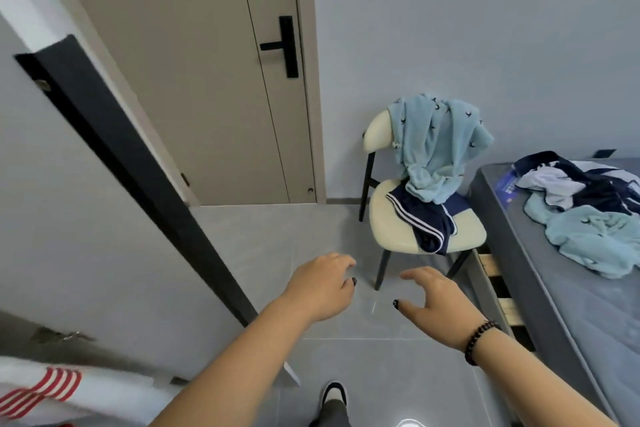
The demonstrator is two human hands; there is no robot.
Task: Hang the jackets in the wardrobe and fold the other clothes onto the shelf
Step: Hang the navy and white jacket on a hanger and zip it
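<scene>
A light blue fleece garment (434,146) hangs over the back of a cream chair (391,218), and navy shorts with white stripes (424,222) lie on its seat. On the grey bed (554,288) at the right sits a heap of navy-and-white clothes (585,184) with another light blue fleece piece (595,236). My left hand (320,284) and my right hand (433,302) reach forward above the floor, short of the chair, fingers relaxed and holding nothing. At the lower left a white garment with red stripes (38,388) lies inside the wardrobe.
An open wardrobe door with a black edge (128,170) slants across the left. A closed beige room door (194,73) with a black handle stands behind. Grey tiled floor (277,239) lies between me and the chair. My shoe (334,393) shows at the bottom.
</scene>
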